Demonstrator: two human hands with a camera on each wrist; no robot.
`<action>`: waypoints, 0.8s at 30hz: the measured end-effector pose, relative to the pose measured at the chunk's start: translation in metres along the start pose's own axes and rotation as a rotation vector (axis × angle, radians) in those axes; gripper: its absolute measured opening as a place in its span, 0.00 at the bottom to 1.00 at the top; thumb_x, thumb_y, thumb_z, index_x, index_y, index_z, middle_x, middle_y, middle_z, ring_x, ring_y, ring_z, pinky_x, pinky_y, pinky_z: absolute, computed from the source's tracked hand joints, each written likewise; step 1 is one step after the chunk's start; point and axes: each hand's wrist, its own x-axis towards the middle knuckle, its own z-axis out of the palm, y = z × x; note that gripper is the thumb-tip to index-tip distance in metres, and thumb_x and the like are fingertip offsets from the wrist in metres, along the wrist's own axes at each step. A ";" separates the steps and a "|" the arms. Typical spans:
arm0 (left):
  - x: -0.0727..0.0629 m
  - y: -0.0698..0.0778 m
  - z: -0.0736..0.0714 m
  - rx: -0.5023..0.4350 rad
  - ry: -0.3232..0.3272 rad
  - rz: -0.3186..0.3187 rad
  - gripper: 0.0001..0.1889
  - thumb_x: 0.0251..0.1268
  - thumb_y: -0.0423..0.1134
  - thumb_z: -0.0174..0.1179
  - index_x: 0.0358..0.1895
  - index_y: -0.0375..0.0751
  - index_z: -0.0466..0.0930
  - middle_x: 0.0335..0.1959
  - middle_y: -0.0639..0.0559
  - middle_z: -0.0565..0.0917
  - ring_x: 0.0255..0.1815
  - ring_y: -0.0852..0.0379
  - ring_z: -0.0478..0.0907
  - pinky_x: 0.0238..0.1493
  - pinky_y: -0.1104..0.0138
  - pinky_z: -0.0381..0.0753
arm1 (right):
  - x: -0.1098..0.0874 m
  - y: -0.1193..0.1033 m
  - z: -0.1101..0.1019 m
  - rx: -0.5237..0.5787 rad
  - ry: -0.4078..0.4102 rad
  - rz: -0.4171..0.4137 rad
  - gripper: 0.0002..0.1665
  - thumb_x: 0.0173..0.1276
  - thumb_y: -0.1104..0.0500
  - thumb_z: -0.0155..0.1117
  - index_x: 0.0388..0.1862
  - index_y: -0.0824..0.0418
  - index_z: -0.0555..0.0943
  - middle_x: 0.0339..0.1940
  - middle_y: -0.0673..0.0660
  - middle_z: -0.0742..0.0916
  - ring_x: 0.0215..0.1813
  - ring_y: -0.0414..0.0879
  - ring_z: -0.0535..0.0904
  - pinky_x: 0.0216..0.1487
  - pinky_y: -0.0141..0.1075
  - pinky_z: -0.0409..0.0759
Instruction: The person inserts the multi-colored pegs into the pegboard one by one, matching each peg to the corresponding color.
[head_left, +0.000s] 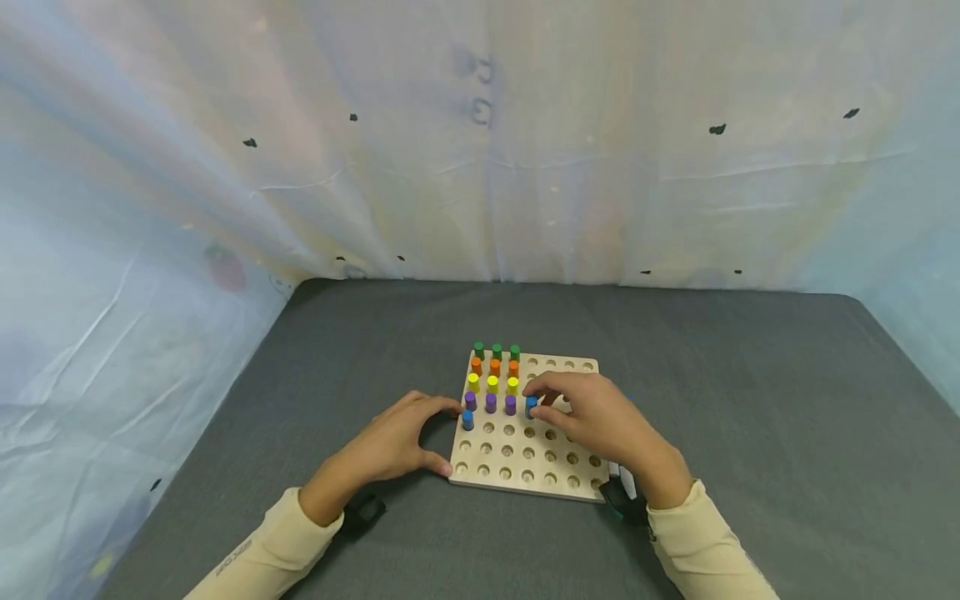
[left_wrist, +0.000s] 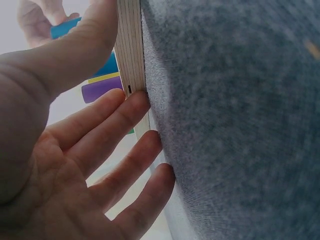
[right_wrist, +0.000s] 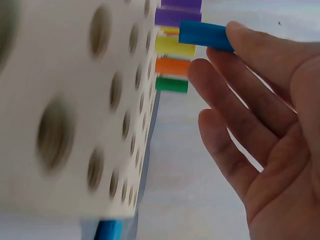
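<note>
A square wooden pegboard (head_left: 517, 486) with rows of round holes lies on the grey cloth. My right hand (head_left: 596, 412) pinches a blue peg (right_wrist: 205, 35) between thumb and fingertip, over the middle of the board. In the right wrist view that peg's free end is clear of the board's face. My left hand (head_left: 393, 437) rests at the board's left edge, thumb near the front corner and fingers farther back, fingertips on the cloth in the left wrist view. Another blue peg (head_left: 468, 421) stands in the leftmost column.
Behind it stand rows of three purple pegs (head_left: 491, 403), three yellow pegs (head_left: 492, 382), three orange pegs (head_left: 495, 367) and three green pegs (head_left: 497, 352). Beyond the board's side, a blue piece (right_wrist: 108, 230) shows. Pale hanging sheets (head_left: 525, 208) enclose the table's back and sides.
</note>
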 end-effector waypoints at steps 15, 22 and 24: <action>0.003 0.000 -0.001 -0.007 0.006 0.020 0.40 0.39 0.52 0.81 0.64 0.58 0.76 0.58 0.60 0.79 0.62 0.56 0.72 0.59 0.49 0.76 | 0.023 -0.032 0.024 -0.041 -0.018 -0.018 0.14 0.66 0.52 0.70 0.50 0.49 0.86 0.37 0.44 0.91 0.36 0.34 0.84 0.39 0.33 0.79; 0.002 0.000 -0.002 -0.013 0.005 0.028 0.41 0.39 0.52 0.81 0.64 0.58 0.76 0.58 0.60 0.79 0.63 0.56 0.72 0.59 0.48 0.76 | 0.024 -0.036 0.030 -0.054 -0.015 0.004 0.11 0.66 0.51 0.71 0.47 0.47 0.86 0.34 0.43 0.90 0.34 0.34 0.83 0.34 0.30 0.77; 0.002 0.000 -0.002 -0.011 0.005 0.029 0.41 0.39 0.52 0.81 0.64 0.57 0.76 0.59 0.60 0.79 0.63 0.56 0.72 0.59 0.49 0.76 | 0.024 -0.037 0.031 -0.059 -0.015 0.004 0.11 0.66 0.51 0.71 0.47 0.46 0.86 0.34 0.43 0.90 0.35 0.34 0.84 0.34 0.31 0.78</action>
